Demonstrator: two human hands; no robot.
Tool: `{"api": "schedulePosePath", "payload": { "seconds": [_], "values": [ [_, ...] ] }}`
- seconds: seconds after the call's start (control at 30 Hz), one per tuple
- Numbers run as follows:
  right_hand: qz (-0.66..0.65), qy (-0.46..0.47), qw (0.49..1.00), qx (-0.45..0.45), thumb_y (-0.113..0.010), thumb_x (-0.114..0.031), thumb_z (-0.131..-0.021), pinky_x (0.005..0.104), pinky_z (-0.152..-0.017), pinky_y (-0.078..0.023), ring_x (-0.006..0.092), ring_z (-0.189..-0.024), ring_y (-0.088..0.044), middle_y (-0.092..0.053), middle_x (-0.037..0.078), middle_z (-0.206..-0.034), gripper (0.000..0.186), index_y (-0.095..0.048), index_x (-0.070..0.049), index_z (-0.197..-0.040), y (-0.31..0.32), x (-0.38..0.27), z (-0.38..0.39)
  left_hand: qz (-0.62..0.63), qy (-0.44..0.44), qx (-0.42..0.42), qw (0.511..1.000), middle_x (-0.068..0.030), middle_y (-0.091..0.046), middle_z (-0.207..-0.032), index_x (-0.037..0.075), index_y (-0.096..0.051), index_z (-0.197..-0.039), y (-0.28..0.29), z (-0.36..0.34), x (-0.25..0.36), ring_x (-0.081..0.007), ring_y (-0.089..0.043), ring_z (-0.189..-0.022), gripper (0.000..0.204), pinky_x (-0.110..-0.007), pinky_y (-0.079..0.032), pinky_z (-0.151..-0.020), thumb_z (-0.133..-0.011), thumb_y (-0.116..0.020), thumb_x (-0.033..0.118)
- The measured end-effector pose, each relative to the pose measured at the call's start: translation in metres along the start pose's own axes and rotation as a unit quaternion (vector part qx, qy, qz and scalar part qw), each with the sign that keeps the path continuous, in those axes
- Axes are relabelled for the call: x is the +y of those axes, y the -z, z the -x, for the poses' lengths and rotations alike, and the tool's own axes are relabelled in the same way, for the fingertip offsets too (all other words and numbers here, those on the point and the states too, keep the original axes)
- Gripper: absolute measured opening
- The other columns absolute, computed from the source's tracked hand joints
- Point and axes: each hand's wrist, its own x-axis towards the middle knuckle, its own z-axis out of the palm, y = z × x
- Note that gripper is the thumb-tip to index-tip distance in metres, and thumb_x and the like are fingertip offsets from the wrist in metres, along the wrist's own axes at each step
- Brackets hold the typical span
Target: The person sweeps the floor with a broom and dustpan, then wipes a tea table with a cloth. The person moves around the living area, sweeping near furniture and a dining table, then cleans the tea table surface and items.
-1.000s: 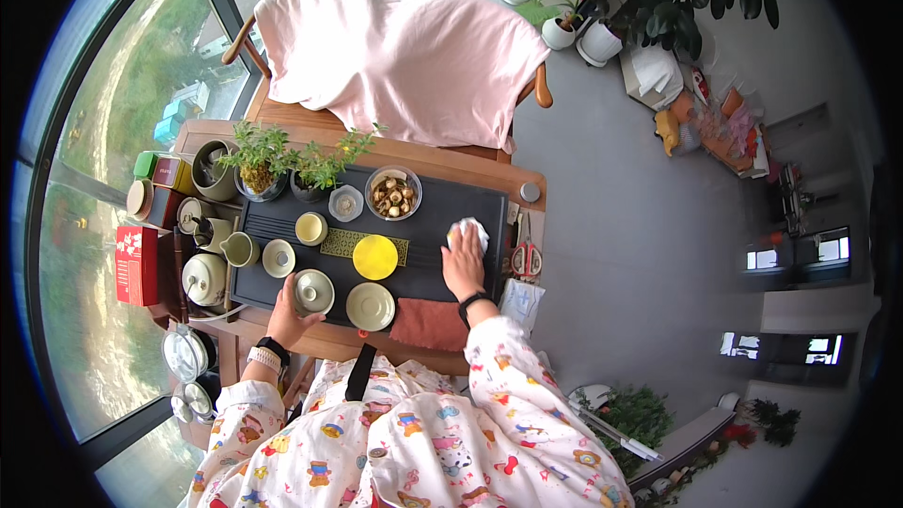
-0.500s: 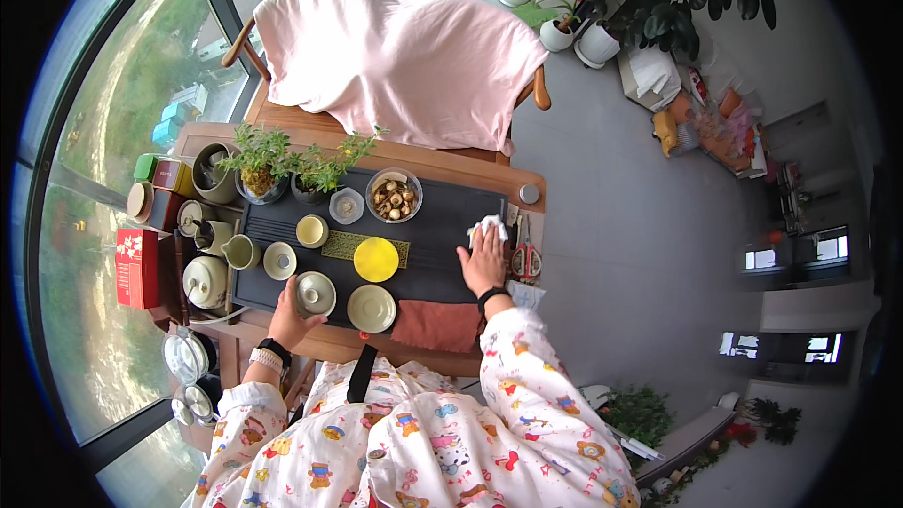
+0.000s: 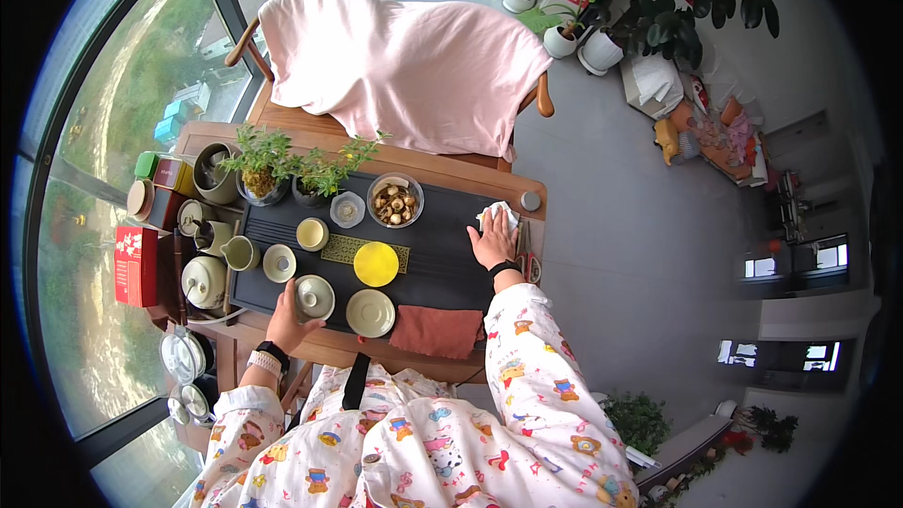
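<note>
My right hand (image 3: 495, 244) presses a crumpled white tissue (image 3: 508, 211) against the right edge of the black tea tray (image 3: 447, 212), its fingers stretched over the tissue. At the tray's near left, my left hand (image 3: 286, 320) has thumb and fingers apart around the near left side of a lidded pale tea bowl (image 3: 314, 297); whether it touches the bowl I cannot tell. A pale saucer (image 3: 371, 313) lies to the right of that bowl, with a folded brown cloth (image 3: 435, 331) beyond it. A yellow disc (image 3: 376, 264) rests mid-tray, near a small cup (image 3: 312, 234).
Farther back stand a clear bowl of brownish pieces (image 3: 395, 199) and potted plants (image 3: 315, 167). Scissors (image 3: 534, 268) lie beside my right hand. A pitcher (image 3: 241, 253), a teapot (image 3: 204, 282) and boxes (image 3: 136, 266) crowd the left. A chair with pink cloth (image 3: 404, 66) stands opposite.
My right hand and the tissue have moved a little away from me and to the right along the tray's edge, covering part of the scissors. My left hand has stayed by the lidded bowl.
</note>
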Motion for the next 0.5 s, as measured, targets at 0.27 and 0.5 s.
{"api": "schedulePosePath", "payload": {
  "seconds": [0.27, 0.5],
  "values": [
    [-0.067, 0.03, 0.997, 0.017, -0.054, -0.041, -0.099, 0.0589, -0.116, -0.026, 0.0343, -0.15, -0.024, -0.027, 0.018, -0.161, 0.065, -0.035, -0.009, -0.152, -0.01, 0.008, 0.055, 0.036, 0.01, -0.004, 0.999, -0.0237, -0.047, -0.139, 0.006, -0.017, -0.155, -0.001, 0.0, 0.001, -0.0395, -0.052, -0.127, 0.118, -0.043, -0.048, -0.104, -0.067, -0.092, 0.024],
    [-0.016, -0.049, 0.995, 0.08, -0.055, -0.04, -0.098, 0.0543, -0.119, -0.024, 0.0367, -0.152, -0.019, -0.022, 0.023, -0.162, 0.07, -0.032, -0.003, -0.153, -0.012, -0.011, -0.019, 0.021, 0.01, -0.007, 1.0, -0.0236, -0.047, -0.138, 0.005, -0.017, -0.156, 0.0, 0.001, 0.0, -0.0392, -0.053, -0.126, 0.118, -0.042, -0.049, -0.103, -0.067, -0.092, 0.024]
  ]
}}
